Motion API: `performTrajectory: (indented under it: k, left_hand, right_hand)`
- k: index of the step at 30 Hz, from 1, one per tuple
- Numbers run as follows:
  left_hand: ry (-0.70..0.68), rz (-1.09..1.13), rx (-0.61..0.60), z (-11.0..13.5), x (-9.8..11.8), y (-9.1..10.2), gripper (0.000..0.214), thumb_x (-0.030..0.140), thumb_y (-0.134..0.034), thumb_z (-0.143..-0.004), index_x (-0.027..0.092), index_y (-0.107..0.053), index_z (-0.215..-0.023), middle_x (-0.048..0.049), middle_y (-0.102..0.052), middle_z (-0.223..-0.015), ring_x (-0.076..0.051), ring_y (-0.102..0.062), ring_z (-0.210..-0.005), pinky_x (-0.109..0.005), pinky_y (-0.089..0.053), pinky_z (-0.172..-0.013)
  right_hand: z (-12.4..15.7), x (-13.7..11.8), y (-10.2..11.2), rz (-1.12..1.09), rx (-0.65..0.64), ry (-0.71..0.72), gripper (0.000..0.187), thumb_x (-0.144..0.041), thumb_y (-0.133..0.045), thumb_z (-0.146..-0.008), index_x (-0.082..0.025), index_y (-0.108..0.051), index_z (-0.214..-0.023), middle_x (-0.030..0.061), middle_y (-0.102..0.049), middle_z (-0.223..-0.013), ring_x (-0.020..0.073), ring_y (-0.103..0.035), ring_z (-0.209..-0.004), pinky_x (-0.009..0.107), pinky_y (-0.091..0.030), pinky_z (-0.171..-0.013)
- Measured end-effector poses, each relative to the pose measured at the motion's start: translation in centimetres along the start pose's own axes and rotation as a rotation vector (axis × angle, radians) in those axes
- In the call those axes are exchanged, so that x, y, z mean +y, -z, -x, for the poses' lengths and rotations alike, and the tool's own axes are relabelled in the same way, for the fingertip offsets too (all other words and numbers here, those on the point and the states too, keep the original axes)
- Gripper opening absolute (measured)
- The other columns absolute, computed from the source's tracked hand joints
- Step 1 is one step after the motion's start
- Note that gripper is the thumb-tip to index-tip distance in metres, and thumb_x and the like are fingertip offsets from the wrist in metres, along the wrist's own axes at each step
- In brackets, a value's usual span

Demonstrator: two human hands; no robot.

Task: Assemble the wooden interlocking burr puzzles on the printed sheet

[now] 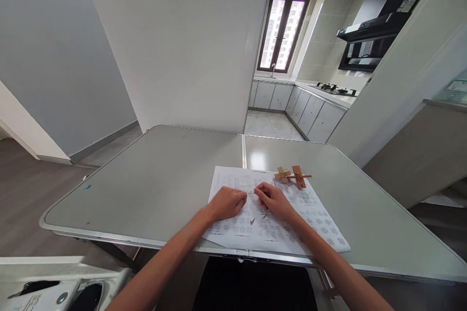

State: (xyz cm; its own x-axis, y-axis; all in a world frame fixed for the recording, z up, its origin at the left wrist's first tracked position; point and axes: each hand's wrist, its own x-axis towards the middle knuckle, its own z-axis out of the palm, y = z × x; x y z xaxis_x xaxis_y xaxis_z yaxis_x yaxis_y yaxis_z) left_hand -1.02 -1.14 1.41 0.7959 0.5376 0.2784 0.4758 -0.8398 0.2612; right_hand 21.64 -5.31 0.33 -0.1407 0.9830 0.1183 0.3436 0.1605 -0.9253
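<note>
A large white printed sheet (243,232) lies on the table, covered with rows of small line drawings. My left hand (229,202) rests on it as a loose fist, and no object shows in the fingers. Just to its right, my right hand (273,199) also lies on the sheet, fingers curled in toward the thumb. I see nothing held there either. The two hands are close together but apart. Beyond my right hand, at the sheet's upper right edge, sit a light wooden interlocking piece (282,175) and a darker reddish wooden one (298,177) with a thin stick across it.
The pale folding table (153,180) has a seam down its middle and a metal rim. A small teal bit (87,186) lies near its left edge. At lower left stands a white container (47,267) with things inside. A wall (189,58) rises behind the table.
</note>
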Motion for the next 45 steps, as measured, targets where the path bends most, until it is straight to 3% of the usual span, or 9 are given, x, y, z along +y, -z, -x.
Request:
performTrajectory:
  k: [45]
  left_hand:
    - [-0.020,-0.056,-0.003,0.6,-1.1,0.8,0.022,0.007,-0.045,-0.090,0.020,-0.053,-0.075,0.0018,-0.063,-0.068,-0.014,-0.050,-0.056,-0.027,-0.032,-0.060]
  right_hand:
    - [-0.7,-0.3,-0.8,0.025,0.029,0.064,0.035,-0.056,-0.054,-0.097,-0.024,-0.060,-0.084,-0.0032,-0.063,-0.061,0.0150,-0.054,-0.049,0.028,-0.044,-0.053]
